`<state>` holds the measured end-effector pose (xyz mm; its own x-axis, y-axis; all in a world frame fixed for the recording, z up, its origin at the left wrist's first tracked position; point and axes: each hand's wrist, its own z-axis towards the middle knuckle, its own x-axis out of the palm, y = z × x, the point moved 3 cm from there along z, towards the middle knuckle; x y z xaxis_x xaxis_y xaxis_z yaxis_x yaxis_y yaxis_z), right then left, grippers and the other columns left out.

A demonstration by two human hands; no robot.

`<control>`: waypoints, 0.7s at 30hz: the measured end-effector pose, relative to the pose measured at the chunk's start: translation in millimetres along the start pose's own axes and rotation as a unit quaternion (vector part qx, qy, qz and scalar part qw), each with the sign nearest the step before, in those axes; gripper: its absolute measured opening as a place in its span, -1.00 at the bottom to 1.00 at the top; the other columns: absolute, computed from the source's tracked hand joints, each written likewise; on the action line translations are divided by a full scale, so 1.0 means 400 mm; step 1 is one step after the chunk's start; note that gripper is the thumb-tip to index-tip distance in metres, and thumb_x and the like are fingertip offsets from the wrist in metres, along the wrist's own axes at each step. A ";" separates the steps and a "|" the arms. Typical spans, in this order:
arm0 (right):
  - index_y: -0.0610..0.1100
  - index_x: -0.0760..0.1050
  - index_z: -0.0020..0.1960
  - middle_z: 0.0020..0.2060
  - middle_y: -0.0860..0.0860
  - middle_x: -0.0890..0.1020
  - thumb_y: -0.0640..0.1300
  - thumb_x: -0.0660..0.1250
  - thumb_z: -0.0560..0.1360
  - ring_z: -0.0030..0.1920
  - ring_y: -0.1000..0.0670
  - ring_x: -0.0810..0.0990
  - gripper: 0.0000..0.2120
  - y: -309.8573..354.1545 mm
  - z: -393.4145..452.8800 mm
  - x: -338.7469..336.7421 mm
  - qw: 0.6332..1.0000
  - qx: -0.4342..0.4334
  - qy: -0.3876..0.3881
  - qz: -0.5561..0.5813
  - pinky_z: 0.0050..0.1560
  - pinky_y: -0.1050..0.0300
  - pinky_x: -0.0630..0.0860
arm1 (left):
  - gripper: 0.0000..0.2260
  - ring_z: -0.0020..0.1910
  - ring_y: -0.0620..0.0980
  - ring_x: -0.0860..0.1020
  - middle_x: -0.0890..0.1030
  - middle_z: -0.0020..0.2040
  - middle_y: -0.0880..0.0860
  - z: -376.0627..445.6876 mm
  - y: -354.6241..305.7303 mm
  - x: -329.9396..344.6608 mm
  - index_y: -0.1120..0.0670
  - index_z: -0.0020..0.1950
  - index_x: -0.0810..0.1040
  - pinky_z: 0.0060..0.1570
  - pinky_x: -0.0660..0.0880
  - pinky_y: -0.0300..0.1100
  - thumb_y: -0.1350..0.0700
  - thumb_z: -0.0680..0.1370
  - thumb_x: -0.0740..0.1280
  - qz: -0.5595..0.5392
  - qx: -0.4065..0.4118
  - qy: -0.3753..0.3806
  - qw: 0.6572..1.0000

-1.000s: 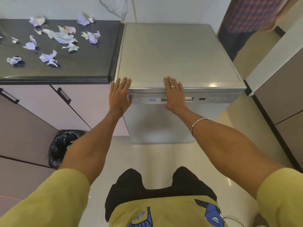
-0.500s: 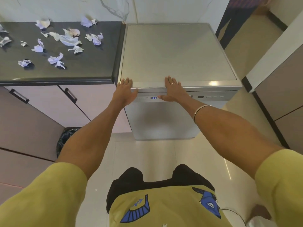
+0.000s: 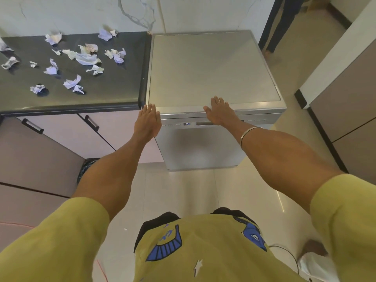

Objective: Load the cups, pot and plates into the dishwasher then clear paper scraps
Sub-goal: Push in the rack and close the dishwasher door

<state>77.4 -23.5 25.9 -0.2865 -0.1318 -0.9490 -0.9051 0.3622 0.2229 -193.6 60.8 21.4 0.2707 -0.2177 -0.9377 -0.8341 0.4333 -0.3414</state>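
we stand before the dishwasher [image 3: 211,70] with its door up and closed, so the cups, pot and plates are out of sight; we judge they sit inside, since none shows. our left hand [image 3: 147,124] lies with straight fingers at the front left corner of the machine, and our right hand [image 3: 220,112] rests flat, fingers straight, on the front edge just above the door handle slot [image 3: 204,123]. both hands are apart, gripping nothing, which suits pressing the door home. the control panel [image 3: 187,124] between the hands is lit. the paper scraps [image 3: 85,58] lie scattered on the dark counter [image 3: 122,82], up and to the left of our left hand, and wait for clearing; a bin [image 3: 86,166] shows under our left forearm. against half a second ago, the hands sit nearly where they were, the left fingers now straighter, and the view has drawn back a little.
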 end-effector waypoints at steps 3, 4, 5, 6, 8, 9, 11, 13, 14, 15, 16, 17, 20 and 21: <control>-0.29 0.05 0.57 0.58 -0.18 0.08 0.12 -0.08 0.68 0.57 -0.19 0.03 -0.38 0.005 -0.012 -0.004 1.000 0.002 0.010 -0.005 0.54 -0.14 0.01 | -0.52 0.59 0.15 -0.02 0.05 0.60 0.20 -0.005 -0.014 -0.007 0.24 0.59 0.04 0.56 -0.03 0.05 0.03 0.72 -0.11 0.007 0.003 0.010 1.000; -0.29 0.04 0.58 0.58 -0.17 0.08 0.13 -0.08 0.68 0.57 -0.18 0.03 -0.37 0.009 -0.018 -0.005 1.000 0.003 0.017 -0.005 0.54 -0.14 0.01 | -0.52 0.59 0.15 -0.02 0.04 0.60 0.20 -0.009 -0.021 -0.011 0.25 0.59 0.03 0.56 -0.03 0.05 0.04 0.71 -0.10 0.008 0.002 0.011 1.000; -0.28 0.04 0.58 0.58 -0.17 0.07 0.13 -0.08 0.68 0.57 -0.18 0.02 -0.36 0.013 -0.024 -0.006 1.000 0.006 0.026 -0.004 0.55 -0.14 0.00 | -0.52 0.59 0.15 -0.03 0.03 0.60 0.20 -0.014 -0.027 -0.017 0.25 0.59 0.02 0.56 -0.04 0.05 0.04 0.71 -0.10 0.006 0.000 0.014 1.000; -0.28 0.03 0.58 0.59 -0.16 0.06 0.14 -0.09 0.67 0.57 -0.18 0.01 -0.36 0.016 -0.029 -0.007 0.999 0.009 0.035 -0.005 0.55 -0.14 0.00 | -0.52 0.59 0.16 -0.03 0.03 0.60 0.20 -0.019 -0.033 -0.023 0.25 0.59 0.01 0.56 -0.04 0.06 0.05 0.71 -0.10 0.004 0.000 0.017 1.000; -0.28 0.02 0.58 0.59 -0.16 0.05 0.15 -0.09 0.67 0.58 -0.17 0.00 -0.35 0.024 -0.039 -0.016 0.999 0.011 0.044 -0.008 0.55 -0.14 -0.01 | -0.52 0.59 0.17 -0.03 0.03 0.60 0.21 -0.025 -0.041 -0.036 0.26 0.59 0.02 0.56 -0.02 0.07 0.05 0.71 -0.08 0.003 0.000 0.021 1.000; -0.28 0.02 0.58 0.59 -0.16 0.05 0.16 -0.09 0.67 0.58 -0.17 0.00 -0.35 0.030 -0.045 -0.024 0.999 0.010 0.047 -0.010 0.55 -0.14 0.00 | -0.52 0.59 0.18 -0.02 0.04 0.60 0.21 -0.027 -0.041 -0.043 0.27 0.58 0.03 0.56 -0.01 0.08 0.05 0.71 -0.08 0.002 -0.002 0.025 1.000; -0.28 0.02 0.58 0.59 -0.16 0.06 0.15 -0.09 0.67 0.57 -0.17 0.01 -0.35 0.042 -0.057 -0.043 0.999 0.007 0.051 -0.015 0.54 -0.14 0.01 | -0.52 0.59 0.18 -0.02 0.04 0.60 0.21 -0.030 -0.038 -0.057 0.27 0.58 0.03 0.56 0.00 0.09 0.05 0.71 -0.08 -0.003 -0.011 0.039 0.999; -0.29 0.05 0.57 0.58 -0.16 0.10 0.14 -0.09 0.68 0.56 -0.18 0.04 -0.36 0.051 -0.065 -0.064 0.999 0.007 0.043 -0.024 0.53 -0.14 0.05 | -0.51 0.59 0.17 -0.04 0.01 0.60 0.21 -0.036 -0.038 -0.072 0.26 0.59 0.01 0.56 -0.03 0.07 0.04 0.71 -0.09 -0.007 -0.022 0.053 0.998; -0.30 0.07 0.56 0.57 -0.17 0.12 0.14 -0.08 0.68 0.56 -0.18 0.06 -0.36 0.053 -0.066 -0.073 0.999 0.006 0.037 -0.029 0.52 -0.15 0.06 | -0.50 0.59 0.17 -0.05 0.00 0.61 0.21 -0.038 -0.041 -0.079 0.26 0.59 -0.01 0.56 -0.04 0.07 0.03 0.71 -0.09 -0.006 -0.024 0.054 0.998; -0.31 0.09 0.56 0.56 -0.17 0.14 0.13 -0.08 0.68 0.55 -0.19 0.09 -0.37 0.055 -0.068 -0.081 0.999 0.005 0.034 -0.031 0.51 -0.15 0.08 | -0.50 0.59 0.17 -0.05 0.00 0.60 0.21 -0.041 -0.044 -0.086 0.26 0.59 -0.01 0.56 -0.04 0.06 0.04 0.71 -0.09 -0.006 -0.024 0.052 0.998; -0.31 0.11 0.55 0.55 -0.18 0.16 0.13 -0.08 0.68 0.54 -0.19 0.10 -0.38 0.055 -0.069 -0.086 0.999 0.005 0.033 -0.031 0.50 -0.15 0.10 | -0.51 0.59 0.17 -0.04 0.01 0.60 0.21 -0.043 -0.049 -0.092 0.26 0.59 0.00 0.56 -0.04 0.07 0.04 0.71 -0.09 -0.009 -0.023 0.048 0.999; -0.31 0.13 0.54 0.54 -0.18 0.18 0.12 -0.07 0.68 0.53 -0.19 0.12 -0.39 0.055 -0.071 -0.089 0.999 0.006 0.032 -0.029 0.49 -0.16 0.11 | -0.51 0.59 0.17 -0.04 0.02 0.60 0.21 -0.046 -0.054 -0.097 0.26 0.59 0.00 0.56 -0.04 0.07 0.04 0.71 -0.08 -0.013 -0.021 0.044 0.999; -0.31 0.14 0.53 0.53 -0.18 0.19 0.08 -0.06 0.68 0.52 -0.20 0.15 -0.42 0.062 -0.073 -0.092 1.000 0.009 0.023 -0.014 0.48 -0.17 0.14 | -0.51 0.59 0.18 -0.02 0.04 0.60 0.21 -0.056 -0.065 -0.106 0.26 0.58 0.02 0.56 -0.03 0.08 0.05 0.71 -0.08 -0.018 -0.014 0.032 0.999; -0.31 0.14 0.53 0.54 -0.18 0.19 0.06 -0.06 0.68 0.52 -0.20 0.15 -0.43 0.067 -0.073 -0.094 1.000 0.006 0.020 -0.013 0.48 -0.17 0.14 | -0.52 0.59 0.18 -0.01 0.05 0.60 0.21 -0.058 -0.066 -0.109 0.26 0.58 0.03 0.56 -0.02 0.08 0.05 0.71 -0.08 -0.018 -0.012 0.029 0.999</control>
<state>54.5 -35.8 74.2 -0.2762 -0.1778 -0.9445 -0.9086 0.3685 0.1964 -194.5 38.7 73.0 0.2729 -0.2832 -0.9194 -0.8357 0.4036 -0.3724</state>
